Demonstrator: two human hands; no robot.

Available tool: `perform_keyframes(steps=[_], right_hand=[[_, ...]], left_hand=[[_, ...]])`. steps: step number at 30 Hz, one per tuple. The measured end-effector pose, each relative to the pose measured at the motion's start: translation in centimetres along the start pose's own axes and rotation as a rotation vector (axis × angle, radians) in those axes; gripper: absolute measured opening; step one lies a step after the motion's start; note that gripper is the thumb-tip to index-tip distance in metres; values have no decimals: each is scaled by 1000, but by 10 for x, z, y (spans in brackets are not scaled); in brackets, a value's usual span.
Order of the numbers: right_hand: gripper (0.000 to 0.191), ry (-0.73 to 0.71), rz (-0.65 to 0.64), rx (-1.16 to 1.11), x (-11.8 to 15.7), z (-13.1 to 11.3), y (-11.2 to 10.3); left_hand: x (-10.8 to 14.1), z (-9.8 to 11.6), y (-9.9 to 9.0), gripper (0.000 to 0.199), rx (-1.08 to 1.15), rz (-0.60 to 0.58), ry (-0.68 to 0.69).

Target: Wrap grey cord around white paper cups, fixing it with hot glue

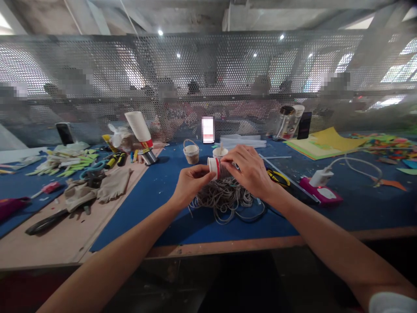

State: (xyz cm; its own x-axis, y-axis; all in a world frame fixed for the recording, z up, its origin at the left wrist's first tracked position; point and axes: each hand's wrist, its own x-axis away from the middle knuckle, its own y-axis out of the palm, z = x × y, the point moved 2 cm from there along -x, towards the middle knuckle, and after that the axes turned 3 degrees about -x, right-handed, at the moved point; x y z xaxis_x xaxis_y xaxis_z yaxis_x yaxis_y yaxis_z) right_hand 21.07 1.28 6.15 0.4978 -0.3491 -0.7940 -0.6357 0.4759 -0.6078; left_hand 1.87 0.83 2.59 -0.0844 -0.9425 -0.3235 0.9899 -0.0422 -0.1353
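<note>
A small paper cup point(213, 167) with a red band lies on its side in the air, its white rim turned left. My left hand point(190, 182) is closed on it at the rim, thumb below. Grey cord seems to be wound around the cup's other end, partly hidden by my right hand point(248, 168). That hand's thumb and fingers pinch the cord against the cup's side. Under both hands lies a loose heap of grey cord point(224, 200). Just behind the cup stands another white cup point(219, 152), with a small cord-wrapped basket point(191, 154) with a handle to its left.
A blue mat point(137, 217) covers the table. Left are stacked paper cups point(138, 126), gloves point(114, 184), scissors point(94, 169) and paper strips point(68, 161). Yellow-handled pliers point(278, 177), a pink power bank point(321, 191) and coloured paper point(325, 141) lie right. A lit phone point(207, 129) stands behind.
</note>
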Motion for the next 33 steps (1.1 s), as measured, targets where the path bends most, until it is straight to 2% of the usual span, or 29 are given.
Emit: perform_keyframes(steps=[33], right_hand=[[8, 34, 30, 36, 0, 4, 5]], left_hand=[[2, 3, 1, 15, -48, -86, 49]])
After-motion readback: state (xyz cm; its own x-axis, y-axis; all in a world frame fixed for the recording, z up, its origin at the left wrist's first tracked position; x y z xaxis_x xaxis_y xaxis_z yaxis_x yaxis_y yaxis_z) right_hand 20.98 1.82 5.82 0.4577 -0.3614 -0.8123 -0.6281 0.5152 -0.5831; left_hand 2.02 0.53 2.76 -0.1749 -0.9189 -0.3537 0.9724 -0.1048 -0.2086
